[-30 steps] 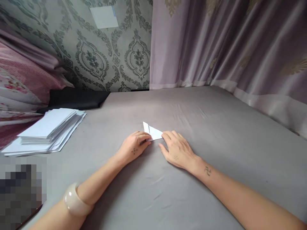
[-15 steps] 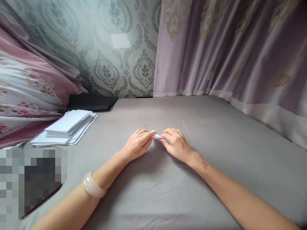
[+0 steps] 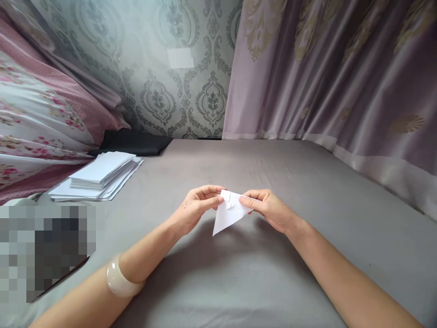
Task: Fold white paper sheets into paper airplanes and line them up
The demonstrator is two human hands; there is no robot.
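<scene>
Here, left hand (image 3: 196, 207) pinches upper left corner of folded white paper (image 3: 229, 214), thumb on near face, fingers behind; right hand (image 3: 272, 209) pinches its right end likewise. Paper hangs just above grey cloth-covered surface (image 3: 218, 287), well in from far and right edges, one sharp point downward. Pale bangle (image 3: 119, 279) on left forearm. Toward surface's far left corner: stack of white sheets (image 3: 102, 167), black cloth (image 3: 134, 142) just behind. Purple curtain (image 3: 327, 82) along right edge.
</scene>
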